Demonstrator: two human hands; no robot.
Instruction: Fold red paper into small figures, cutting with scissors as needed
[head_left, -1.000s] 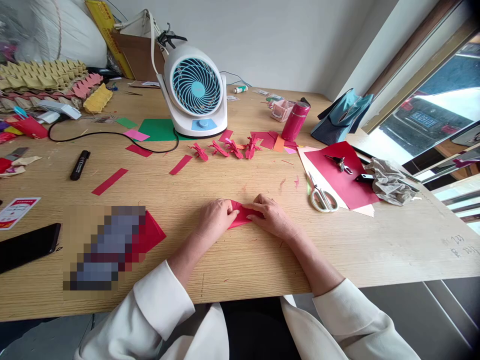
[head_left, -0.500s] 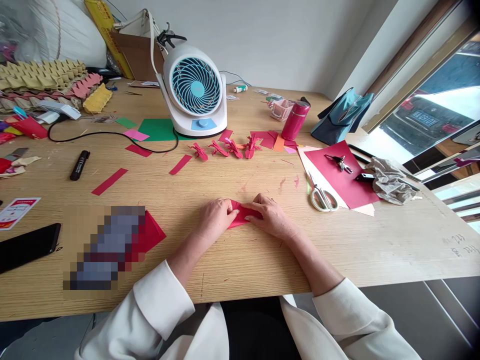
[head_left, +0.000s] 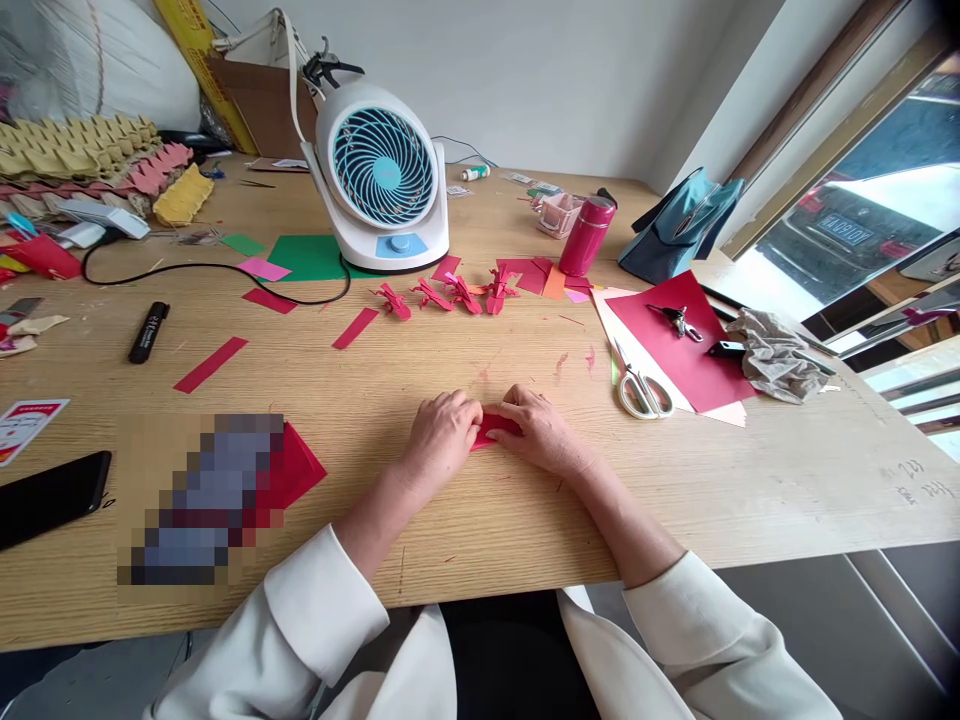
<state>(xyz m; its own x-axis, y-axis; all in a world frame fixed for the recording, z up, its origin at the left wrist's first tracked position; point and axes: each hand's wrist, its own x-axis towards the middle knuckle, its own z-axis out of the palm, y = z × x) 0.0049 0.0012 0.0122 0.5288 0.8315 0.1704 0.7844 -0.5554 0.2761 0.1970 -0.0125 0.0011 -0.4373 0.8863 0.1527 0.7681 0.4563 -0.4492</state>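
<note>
A small piece of folded red paper [head_left: 498, 428] lies on the wooden table [head_left: 480, 520] between my two hands. My left hand [head_left: 444, 432] is closed over its left end, thumb and fingers together at the edge. From the other side my right hand [head_left: 536, 428] grips the paper, its index finger along the top edge and the thumb on the near part. Fingers cover much of the paper, so its full shape is hidden. Beyond my hands stands a row of several red folded paper figures [head_left: 457, 293].
Scissors [head_left: 643, 392] and a red sheet [head_left: 682, 340] with keys lie to the right. A white fan [head_left: 390, 180] and a red bottle [head_left: 589, 237] stand behind. To the left are a black marker [head_left: 148, 332], a phone [head_left: 56, 497], red paper strips [head_left: 211, 364] and more red paper [head_left: 292, 470].
My left hand has slid slightly right, closer to my right hand, and less of the red paper shows. The whole view has shifted a little.
</note>
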